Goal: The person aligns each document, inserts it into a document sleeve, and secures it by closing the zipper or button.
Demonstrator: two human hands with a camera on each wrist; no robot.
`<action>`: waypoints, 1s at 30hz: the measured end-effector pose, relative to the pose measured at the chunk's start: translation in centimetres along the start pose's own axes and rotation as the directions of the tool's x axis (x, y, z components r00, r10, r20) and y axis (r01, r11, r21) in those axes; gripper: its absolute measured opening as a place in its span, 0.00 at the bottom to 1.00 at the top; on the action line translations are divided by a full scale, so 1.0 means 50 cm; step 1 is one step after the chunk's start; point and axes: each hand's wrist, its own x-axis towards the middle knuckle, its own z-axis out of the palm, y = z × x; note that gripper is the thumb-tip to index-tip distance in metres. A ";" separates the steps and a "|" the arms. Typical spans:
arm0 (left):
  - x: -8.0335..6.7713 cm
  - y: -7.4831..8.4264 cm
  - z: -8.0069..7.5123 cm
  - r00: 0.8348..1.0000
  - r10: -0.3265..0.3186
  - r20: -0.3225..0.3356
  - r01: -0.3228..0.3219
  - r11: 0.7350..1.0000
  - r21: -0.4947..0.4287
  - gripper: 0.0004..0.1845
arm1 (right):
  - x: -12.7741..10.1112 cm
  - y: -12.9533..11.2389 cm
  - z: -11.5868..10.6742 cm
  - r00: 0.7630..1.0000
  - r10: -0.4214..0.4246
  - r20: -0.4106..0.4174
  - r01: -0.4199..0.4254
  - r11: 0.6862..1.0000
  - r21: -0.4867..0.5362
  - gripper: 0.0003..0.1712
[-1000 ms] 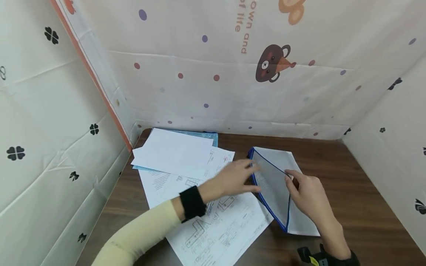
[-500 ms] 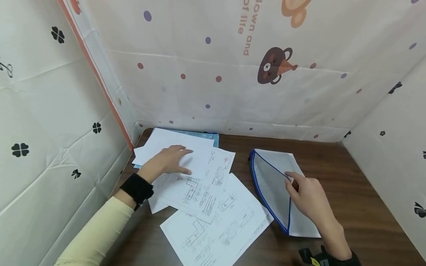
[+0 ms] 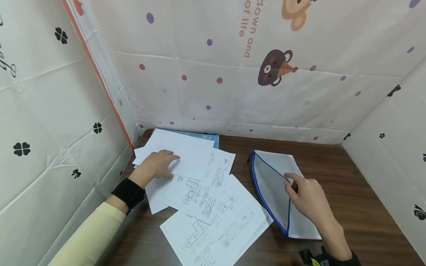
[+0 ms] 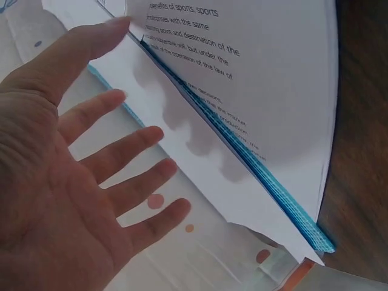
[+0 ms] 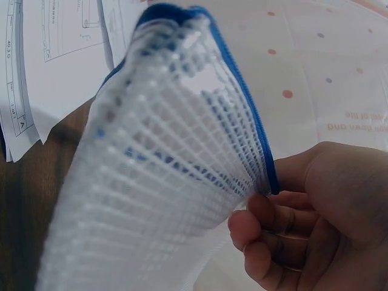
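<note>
My right hand [image 3: 309,197] pinches the upper edge of a white mesh zipper pouch [image 3: 271,188] with blue trim, holding its mouth apart. In the right wrist view the thumb and fingers grip the mesh [image 5: 163,151] beside the blue zipper edge. My left hand [image 3: 156,166] is over the blank white sheets [image 3: 186,149] at the left, fingers spread. The left wrist view shows the left hand [image 4: 91,163] with fingers apart, close over the paper. A blue mesh pouch [image 4: 242,163] lies between the sheets, mostly hidden under them.
Printed sheets with technical drawings [image 3: 193,190] overlap the stack, and another drawing sheet [image 3: 223,229] lies nearer, its right corner by the white pouch. All rest on a dark wooden table [image 3: 359,192]. Patterned white cloth [image 3: 186,92] walls the back and sides.
My left hand has moved from the white pouch's opening leftward to the paper stack. A drawing sheet now lies uncovered on the table in front. My right hand keeps its pinch on the pouch.
</note>
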 end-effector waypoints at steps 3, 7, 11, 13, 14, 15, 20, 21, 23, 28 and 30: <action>-0.001 0.004 -0.001 1.000 -0.016 0.027 0.016 1.000 0.003 0.43 | -0.001 0.000 0.001 1.000 0.004 0.017 -0.004 1.000 0.000 0.15; -0.005 0.013 -0.005 0.999 -0.016 0.044 0.016 1.000 -0.015 0.41 | -0.001 -0.001 0.001 0.999 0.016 0.035 -0.016 1.000 0.001 0.15; -0.006 0.020 -0.003 0.999 -0.004 0.048 0.005 1.000 -0.008 0.39 | -0.001 -0.001 0.003 0.999 0.020 0.044 -0.020 1.000 0.001 0.15; -0.006 0.023 0.002 0.999 0.006 0.044 -0.007 1.000 0.022 0.39 | -0.001 -0.001 0.003 0.999 0.020 0.049 -0.020 1.000 0.001 0.15; -0.005 0.025 0.006 0.999 0.016 0.038 -0.018 0.999 0.041 0.39 | -0.001 -0.001 0.004 0.998 0.022 0.051 -0.022 1.000 0.003 0.15; -0.005 0.027 0.007 0.999 0.024 0.036 -0.026 0.998 0.057 0.39 | -0.001 -0.001 0.004 0.998 0.022 0.051 -0.023 1.000 0.003 0.15; -0.001 0.026 0.013 0.998 0.057 0.025 -0.060 0.993 0.097 0.40 | -0.007 -0.006 0.012 0.999 0.023 0.039 -0.024 1.000 0.010 0.15; -0.001 0.024 0.012 0.998 0.064 0.022 -0.066 0.993 0.102 0.40 | -0.008 -0.006 0.014 0.999 0.022 0.036 -0.023 1.000 0.011 0.15; -0.002 0.020 0.014 0.997 0.075 0.014 -0.076 0.991 0.114 0.39 | -0.011 -0.007 0.016 0.999 0.020 0.036 -0.021 1.000 0.017 0.15; -0.006 0.008 0.021 0.994 0.107 -0.023 -0.103 0.985 0.136 0.33 | -0.009 -0.005 0.017 1.000 0.005 0.018 -0.006 1.000 0.008 0.15; -0.007 0.006 0.023 0.991 0.124 -0.049 -0.116 0.983 0.143 0.30 | -0.005 -0.002 0.016 1.000 -0.001 -0.001 0.001 1.000 -0.003 0.15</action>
